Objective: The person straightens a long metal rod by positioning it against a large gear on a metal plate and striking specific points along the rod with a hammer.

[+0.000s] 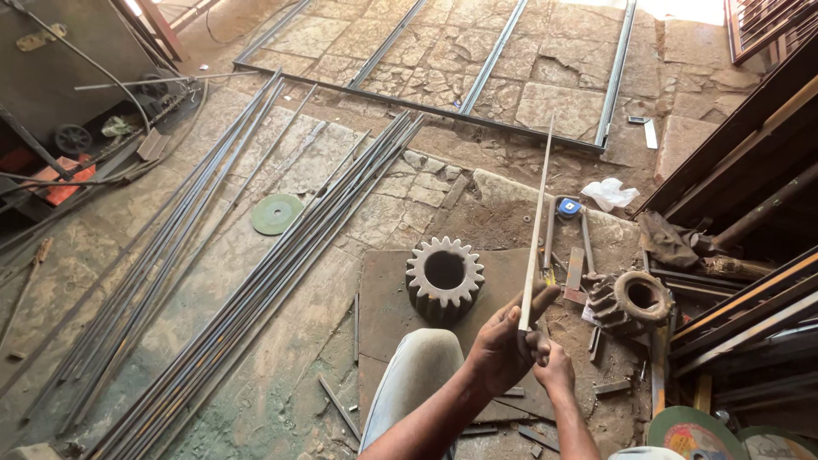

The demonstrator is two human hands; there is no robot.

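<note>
1. Metal fills this view from a head camera, looking down at a rough stone workshop floor (298, 358)
2. Near the bottom centre, the person's left hand (503, 345) is wrapped around the lower end of a long thin metal strip (537, 230), thumb pressed against its side
3. That strip rises from the hand and leans slightly right, its far tip reaching toward a flat steel frame (477, 111) laid out on the floor far ahead
4. Just right of and nearer than the left hand, the right hand (555, 368) is curled closed at the strip's bottom end, touching the left hand; what its fingers pinch there cannot be made out
5. Left of the hands, a pale toothed gear (444, 277) stands on end on a dark steel plate (383, 315)
6. Right of the hands, a rusty brown gear (630, 300) lies tilted beside scrap pieces
7. Beyond the hands sits a small blue tape measure (569, 207), with a crumpled white bag (610, 193) just right of it
8. Long bundles of thin steel rods (256, 281) run diagonally across the left half of the floor, from near left to far centre
9. Between two bundles lies a green cutting disc (277, 214)
10. At the near right edge, another green disc (692, 433) is partly in view, below stacked metal bars (741, 315)
11. Between the forearms and the plate, the person's knee in light grey trousers (417, 375) shows
</note>
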